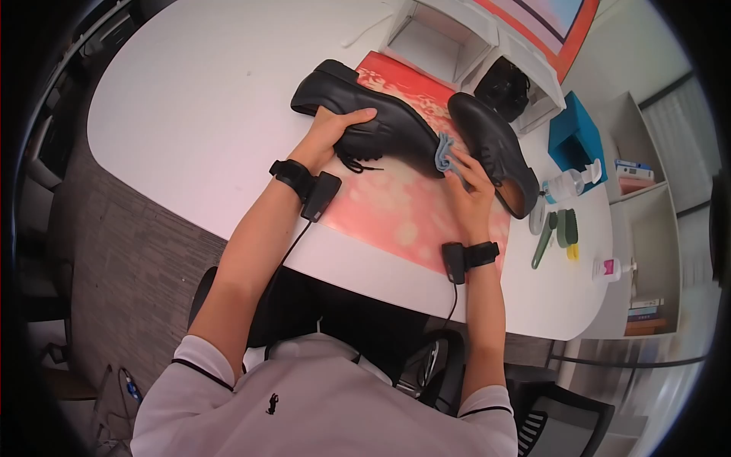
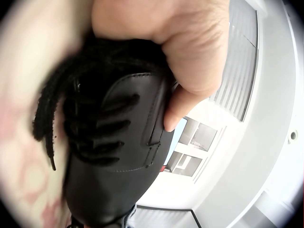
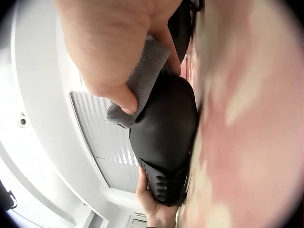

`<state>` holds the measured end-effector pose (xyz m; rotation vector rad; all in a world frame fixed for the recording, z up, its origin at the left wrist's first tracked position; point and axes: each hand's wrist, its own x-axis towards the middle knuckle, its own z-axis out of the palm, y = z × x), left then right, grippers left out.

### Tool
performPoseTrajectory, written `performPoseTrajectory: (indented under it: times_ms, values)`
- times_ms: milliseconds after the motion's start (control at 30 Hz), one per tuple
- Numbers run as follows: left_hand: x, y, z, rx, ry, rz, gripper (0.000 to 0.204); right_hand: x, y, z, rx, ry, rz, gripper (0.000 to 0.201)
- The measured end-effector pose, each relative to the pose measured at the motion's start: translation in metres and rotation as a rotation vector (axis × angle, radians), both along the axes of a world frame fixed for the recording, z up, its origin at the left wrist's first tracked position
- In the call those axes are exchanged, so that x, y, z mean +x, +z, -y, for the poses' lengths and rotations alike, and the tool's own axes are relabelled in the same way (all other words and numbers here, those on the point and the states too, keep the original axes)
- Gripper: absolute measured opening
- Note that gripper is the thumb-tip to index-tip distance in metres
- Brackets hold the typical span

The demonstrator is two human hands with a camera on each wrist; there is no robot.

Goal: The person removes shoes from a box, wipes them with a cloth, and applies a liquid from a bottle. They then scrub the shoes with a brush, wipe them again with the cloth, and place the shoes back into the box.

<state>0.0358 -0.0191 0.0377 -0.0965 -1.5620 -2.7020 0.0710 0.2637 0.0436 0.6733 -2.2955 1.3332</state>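
A black lace-up leather shoe [image 1: 384, 126] lies tilted on its side over the red and pink mat [image 1: 381, 206], its laces hanging toward the person. My left hand [image 1: 333, 131] grips it near the heel opening, thumb along its upper side. In the left wrist view the laces and tongue of the shoe [image 2: 118, 123] show below the hand [image 2: 190, 52]. At the toe, my right hand [image 1: 472, 190] pinches a grey-blue cloth [image 1: 444, 151]. The right wrist view shows this cloth [image 3: 142, 78] against the toe's edge, the thumb pressing on it.
A second black shoe [image 1: 495, 148] stands just right of the right hand. White open boxes [image 1: 438, 42] are at the back, one holding something black. To the right are a teal box [image 1: 572, 137], a pump bottle [image 1: 565, 185], green brushes [image 1: 544, 242] and a smaller bottle [image 1: 607, 269].
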Motion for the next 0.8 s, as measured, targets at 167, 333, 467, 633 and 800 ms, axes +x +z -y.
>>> performPoseTrajectory:
  times_ms: [167, 333, 467, 633, 800]
  values:
    - [-0.004, -0.004, 0.001, -0.007, 0.001, -0.001, 0.052, -0.001, -0.007, -0.01, -0.05, 0.001, 0.058, 0.027]
    - [-0.004, -0.005, 0.002, 0.01, -0.022, -0.006, 0.052, 0.001, -0.017, -0.024, -0.157, 0.023, 0.097, 0.019]
    - [-0.005, -0.001, 0.004, 0.044, -0.023, 0.045, 0.049, -0.005, -0.017, -0.046, 0.07, -0.115, 0.095, 0.014]
    - [-0.009, -0.001, 0.004, 0.054, -0.026, 0.105, 0.042, -0.005, 0.037, 0.005, 0.019, -0.196, -0.308, 0.018]
    - [-0.009, -0.001, 0.001, 0.108, -0.015, 0.115, 0.034, -0.019, 0.033, 0.055, 0.562, -0.079, -0.606, 0.023]
